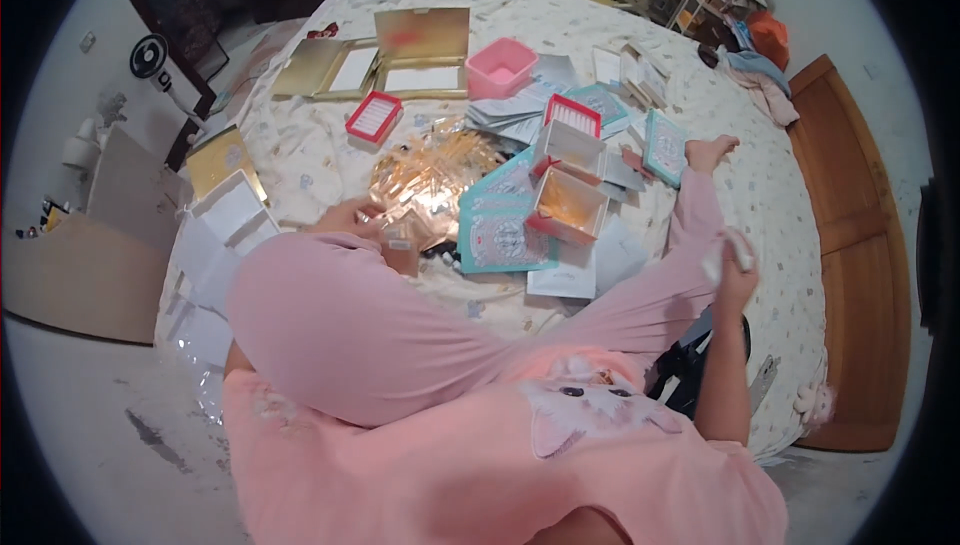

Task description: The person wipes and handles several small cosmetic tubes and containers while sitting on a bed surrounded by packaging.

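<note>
Beyond my raised left knee, my left hand (350, 217) is partly hidden, its fingers closed at the edge of a small brownish-gold box (403, 243) that bears a pale label. Right behind that box lies a heap of shiny gold packets (430, 180). Out to the right, beside my lower leg, my right hand (737, 280) is closed on a small white thing (738, 248), too blurred to name. Just right of the heap are turquoise patterned packets (505, 225) and an open clear-sided box (568, 207) with orange-gold contents.
Gold hinged boxes (425, 45) stand open at the back, near a pink plastic basket (502, 67). Red-rimmed trays (374, 118) lie about. White open boxes (233, 213) sit at the bed's left edge. A wooden headboard (860, 265) borders the right side.
</note>
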The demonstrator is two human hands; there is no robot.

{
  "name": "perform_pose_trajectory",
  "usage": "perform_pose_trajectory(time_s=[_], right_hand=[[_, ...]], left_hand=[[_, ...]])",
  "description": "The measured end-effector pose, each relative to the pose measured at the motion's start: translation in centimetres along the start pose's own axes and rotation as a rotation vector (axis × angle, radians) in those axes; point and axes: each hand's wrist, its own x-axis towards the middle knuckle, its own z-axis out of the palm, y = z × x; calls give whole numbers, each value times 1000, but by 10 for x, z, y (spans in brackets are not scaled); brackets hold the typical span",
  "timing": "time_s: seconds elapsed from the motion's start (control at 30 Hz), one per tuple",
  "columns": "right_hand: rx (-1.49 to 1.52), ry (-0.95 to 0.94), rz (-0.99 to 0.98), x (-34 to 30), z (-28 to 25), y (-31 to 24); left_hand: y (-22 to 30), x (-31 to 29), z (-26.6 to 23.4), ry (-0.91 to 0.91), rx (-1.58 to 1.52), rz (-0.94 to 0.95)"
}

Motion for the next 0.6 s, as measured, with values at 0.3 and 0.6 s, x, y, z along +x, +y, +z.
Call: perform_pose_trajectory(time_s=[0.3,0.6], right_hand=[[62,-105,42,-61,54,29],[182,-11,286,-78,55,70]], left_hand=[[-128,56,35,-14,349,-157],[-104,68,-103,499,742,-562]])
